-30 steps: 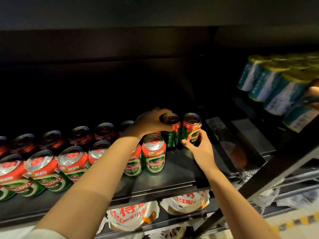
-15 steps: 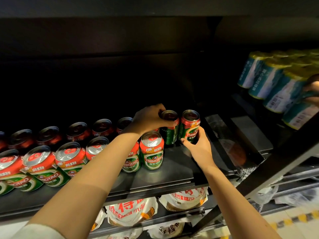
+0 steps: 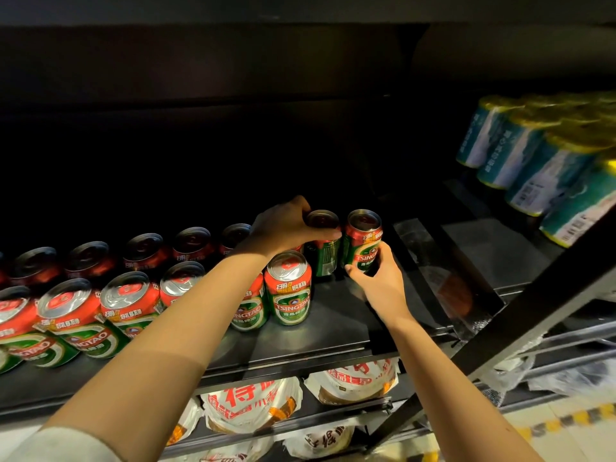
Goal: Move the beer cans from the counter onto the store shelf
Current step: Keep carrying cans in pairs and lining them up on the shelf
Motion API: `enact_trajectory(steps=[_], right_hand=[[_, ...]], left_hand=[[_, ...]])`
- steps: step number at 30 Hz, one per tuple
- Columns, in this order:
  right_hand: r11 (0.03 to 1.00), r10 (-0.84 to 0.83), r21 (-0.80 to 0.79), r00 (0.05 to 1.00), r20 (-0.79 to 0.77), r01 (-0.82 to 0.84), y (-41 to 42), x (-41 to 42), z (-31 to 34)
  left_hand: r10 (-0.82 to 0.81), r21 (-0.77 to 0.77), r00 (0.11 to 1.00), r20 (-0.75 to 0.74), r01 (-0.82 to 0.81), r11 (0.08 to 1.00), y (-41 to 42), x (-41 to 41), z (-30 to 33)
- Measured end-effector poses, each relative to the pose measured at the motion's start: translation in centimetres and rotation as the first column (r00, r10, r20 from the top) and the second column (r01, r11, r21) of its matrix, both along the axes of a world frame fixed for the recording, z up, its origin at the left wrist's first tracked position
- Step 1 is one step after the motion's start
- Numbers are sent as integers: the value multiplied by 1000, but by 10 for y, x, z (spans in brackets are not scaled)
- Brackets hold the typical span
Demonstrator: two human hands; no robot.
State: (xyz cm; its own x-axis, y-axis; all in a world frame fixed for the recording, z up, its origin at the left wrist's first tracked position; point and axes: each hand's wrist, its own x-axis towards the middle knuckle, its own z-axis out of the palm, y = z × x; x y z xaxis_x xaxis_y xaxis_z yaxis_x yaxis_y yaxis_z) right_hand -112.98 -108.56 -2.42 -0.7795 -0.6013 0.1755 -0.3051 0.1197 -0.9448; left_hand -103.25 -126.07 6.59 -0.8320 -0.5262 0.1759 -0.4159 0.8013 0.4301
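— While both arms reached in, what did the black store shelf (image 3: 333,315) carry?
— Two rows of red-and-green Tsingtao beer cans (image 3: 126,305), upright, running off to the left.
— And the hands?
— The left hand (image 3: 283,225) gripped the back-row can (image 3: 321,248) by its top, fingers curled round the rim. The right hand (image 3: 376,278) held the end can (image 3: 363,241) just beside it, thumb and fingers round its lower body.

Thirteen red-green cans (image 3: 289,288) were visible on the shelf (image 3: 333,331), at least six teal cans (image 3: 536,181) at right, four white packets (image 3: 246,405) below, and two hands (image 3: 283,225)
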Motion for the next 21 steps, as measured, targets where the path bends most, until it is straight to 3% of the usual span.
enact_trajectory(steps=[14, 21], right_hand=[[1000, -2, -3, 1000, 16, 2, 0, 0, 1], [1000, 1, 4, 1000, 17, -1, -1, -2, 0]], left_hand=[[-128, 81, 989, -73, 133, 988, -5, 5, 0], [-7, -11, 1000, -1, 7, 1000, 1, 0, 0]])
